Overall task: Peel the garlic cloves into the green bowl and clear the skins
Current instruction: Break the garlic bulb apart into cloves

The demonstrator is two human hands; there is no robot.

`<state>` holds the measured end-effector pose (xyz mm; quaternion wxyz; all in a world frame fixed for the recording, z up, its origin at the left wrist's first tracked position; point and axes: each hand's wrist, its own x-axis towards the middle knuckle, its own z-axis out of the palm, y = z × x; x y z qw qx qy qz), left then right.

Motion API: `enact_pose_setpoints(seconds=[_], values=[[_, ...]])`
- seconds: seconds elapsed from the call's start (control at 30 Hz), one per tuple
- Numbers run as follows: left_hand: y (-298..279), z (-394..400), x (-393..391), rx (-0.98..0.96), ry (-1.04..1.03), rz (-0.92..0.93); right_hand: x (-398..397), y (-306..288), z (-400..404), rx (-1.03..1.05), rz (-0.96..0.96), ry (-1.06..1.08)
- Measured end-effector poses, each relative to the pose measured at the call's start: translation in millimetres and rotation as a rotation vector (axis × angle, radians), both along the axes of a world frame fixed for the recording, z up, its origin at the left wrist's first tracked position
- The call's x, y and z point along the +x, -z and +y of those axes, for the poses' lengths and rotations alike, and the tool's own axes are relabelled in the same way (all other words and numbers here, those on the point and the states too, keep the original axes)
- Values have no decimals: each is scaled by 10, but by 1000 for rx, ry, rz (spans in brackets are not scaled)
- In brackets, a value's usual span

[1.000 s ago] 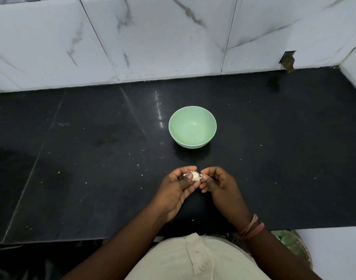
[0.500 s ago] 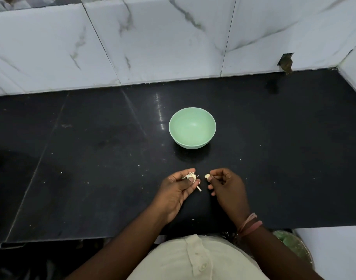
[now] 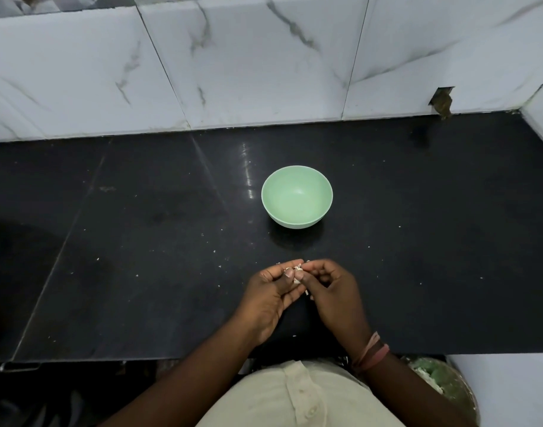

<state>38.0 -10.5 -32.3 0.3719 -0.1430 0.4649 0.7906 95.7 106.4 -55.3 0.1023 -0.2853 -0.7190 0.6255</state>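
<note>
Working near the counter's front edge (image 3: pixel 202 354), your left hand (image 3: pixel 271 300) and right hand (image 3: pixel 333 294) have rejoined, fingertips pinching what looks like the garlic clove (image 3: pixel 297 274); the green bowl (image 3: pixel 297 201) sits beyond, open countertop all round.

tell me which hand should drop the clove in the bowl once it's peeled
Probably the right hand: it sits nearly straight below the green bowl, while the left hand holds the garlic steady. The bowl looks empty.
</note>
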Motion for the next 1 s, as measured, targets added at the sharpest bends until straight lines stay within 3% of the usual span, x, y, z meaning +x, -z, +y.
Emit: enact_pose_setpoints(seconds=[0.23,0.37,0.6,1.0], values=[[-51,85,60,51,-60,-9,10,-51,-101,151,85,51],[-43,138,62,-20,-97,-16,-15,-52,-122,224,98,87],[0,174,75,-71,-106,-25,-37,3,-159,150,90,177],[-61,109,48,-80,-75,-52,-60,30,-185,117,46,149]])
